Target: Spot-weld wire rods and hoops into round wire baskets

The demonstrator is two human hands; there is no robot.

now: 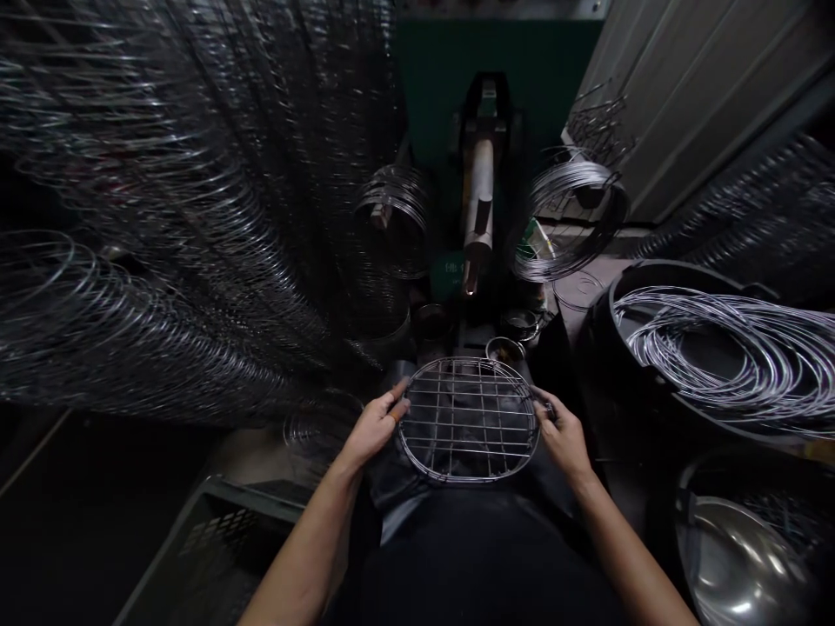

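Observation:
Between my two hands a round wire rack [464,426] with a crossed grid is held above my lap. My left hand [377,424] grips its left rim, with orange-brown wraps on some fingers. On the opposite rim my right hand [559,432] is closed, dark coverings showing on its fingertips. Just beyond the rack, a small round container [505,348] sits near its far edge. Farther forward, a metal electrode arm [481,191] of a green machine [430,78] points toward me, its copper-coloured tip over the bench.
Tall stacks of wire rings [215,217] crowd the left. Wire hoops hang in bundles [395,209] [574,217] on both sides of the machine arm. At right, a black tub [619,322] holds loose wire rings [737,348], above a shiny metal bowl [744,556]. A plastic crate [215,496] stands lower left.

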